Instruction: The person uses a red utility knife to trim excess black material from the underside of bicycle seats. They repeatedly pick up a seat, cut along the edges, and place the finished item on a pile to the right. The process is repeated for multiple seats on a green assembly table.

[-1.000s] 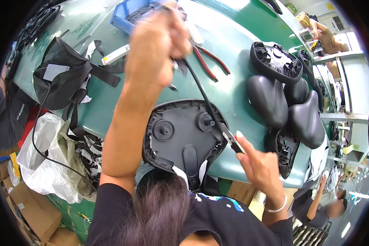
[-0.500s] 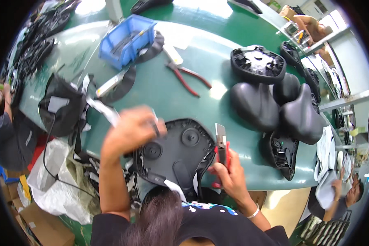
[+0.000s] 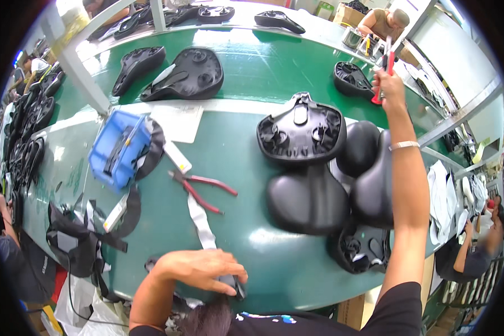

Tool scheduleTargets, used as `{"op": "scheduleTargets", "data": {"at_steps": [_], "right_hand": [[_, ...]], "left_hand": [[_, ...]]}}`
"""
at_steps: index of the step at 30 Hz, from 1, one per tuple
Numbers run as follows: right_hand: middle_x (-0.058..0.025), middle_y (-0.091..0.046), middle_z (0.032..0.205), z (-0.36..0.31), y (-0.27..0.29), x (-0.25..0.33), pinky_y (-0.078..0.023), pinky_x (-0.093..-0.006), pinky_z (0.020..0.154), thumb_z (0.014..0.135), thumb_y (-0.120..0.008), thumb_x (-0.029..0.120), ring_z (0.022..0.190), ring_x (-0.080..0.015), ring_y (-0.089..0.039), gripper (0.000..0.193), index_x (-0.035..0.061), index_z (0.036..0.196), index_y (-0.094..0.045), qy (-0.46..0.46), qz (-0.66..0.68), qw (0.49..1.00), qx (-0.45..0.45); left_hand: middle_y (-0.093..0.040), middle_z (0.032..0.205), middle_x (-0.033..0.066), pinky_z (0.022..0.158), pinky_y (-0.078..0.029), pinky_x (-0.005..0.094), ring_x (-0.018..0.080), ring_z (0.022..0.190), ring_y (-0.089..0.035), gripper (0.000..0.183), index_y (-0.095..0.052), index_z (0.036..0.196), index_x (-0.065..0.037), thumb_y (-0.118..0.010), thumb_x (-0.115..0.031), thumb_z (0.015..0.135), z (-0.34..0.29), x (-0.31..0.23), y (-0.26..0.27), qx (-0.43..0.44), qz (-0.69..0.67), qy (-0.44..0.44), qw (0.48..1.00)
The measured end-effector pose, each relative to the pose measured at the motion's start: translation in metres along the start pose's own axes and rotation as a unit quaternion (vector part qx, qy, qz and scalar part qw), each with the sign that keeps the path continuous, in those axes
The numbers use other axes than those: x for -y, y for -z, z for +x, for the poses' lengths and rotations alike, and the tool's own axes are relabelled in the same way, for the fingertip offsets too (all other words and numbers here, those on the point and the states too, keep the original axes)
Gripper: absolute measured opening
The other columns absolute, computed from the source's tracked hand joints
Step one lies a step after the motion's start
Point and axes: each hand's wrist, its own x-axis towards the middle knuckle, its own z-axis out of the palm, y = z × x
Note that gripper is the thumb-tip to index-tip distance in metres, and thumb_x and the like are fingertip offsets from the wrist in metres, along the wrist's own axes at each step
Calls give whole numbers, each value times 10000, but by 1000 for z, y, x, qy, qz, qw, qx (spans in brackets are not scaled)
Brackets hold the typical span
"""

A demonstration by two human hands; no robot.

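Observation:
My right hand (image 3: 390,88) is raised at the far right, closed round a red-handled tool (image 3: 390,60) with a silver tip; its exact kind is unclear. Low at the near table edge, my left hand (image 3: 204,270) has its fingers stretched out and thumb apart. Under it, only bits of a dark piece (image 3: 239,290) show; the rest is hidden. A white strip (image 3: 200,224) runs from that hand toward red-handled pliers (image 3: 193,187), which lie with handles spread. Right of them are black bicycle saddles (image 3: 308,200), one an upturned saddle shell (image 3: 302,131).
A blue bin (image 3: 115,148) with dark pieces stands at left, near a black bag (image 3: 70,241). Beyond, more saddles (image 3: 193,73) rest on a green bench (image 3: 263,67). A metal post (image 3: 78,73) rises at left. Co-workers (image 3: 383,25) sit further off.
My right hand has swung up and far right with the red-handled tool. My left hand has dropped nearer me and opened. The view has shifted, and the saddle base between my hands is mostly out of sight.

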Motion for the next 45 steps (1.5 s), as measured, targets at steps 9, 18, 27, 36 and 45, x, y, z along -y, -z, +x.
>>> {"op": "scheduleTargets", "data": {"at_steps": [9,18,27,36,45], "right_hand": [[-208,-475,1200,88,-55,-191,-597,-392,543,852,-689,237,683,-332,-624,593,72,1332,-383,-213,3,977,-9],[-110,-559,969,45,-73,-52,-563,-322,471,848,-696,308,712,-281,-675,442,56,1135,-473,-182,39,966,178],[-17,-564,732,-254,-50,82,-475,-238,465,868,-680,244,556,-96,-590,367,62,1136,-507,-131,-10,869,477],[-107,-623,887,-371,3,25,-502,-294,600,804,-690,53,707,-205,-621,533,105,1301,-504,168,-112,856,476],[-158,-500,765,-388,13,33,-459,-412,485,801,-513,9,544,-307,-551,632,158,1408,-415,297,-368,718,511]], "left_hand": [[-600,762,48,573,-453,252,91,650,-552,112,-602,834,20,-652,-76,862,20,65,-13,-433,-143,42,889],[-609,806,85,545,-462,236,107,601,-569,154,-544,821,6,-539,-101,932,22,63,-4,-427,-238,80,869],[-560,1281,124,955,-468,425,267,1149,-564,671,-424,1357,-16,-407,-551,952,-27,26,-3,-418,-671,-109,603],[-610,1016,94,728,-533,260,132,827,-622,548,-495,1206,26,-686,-308,816,-64,-1,-40,-488,-471,140,722],[-603,926,87,690,-502,257,122,779,-590,500,-550,1091,43,-695,-315,773,-52,-10,-14,-479,-331,179,793]]}}
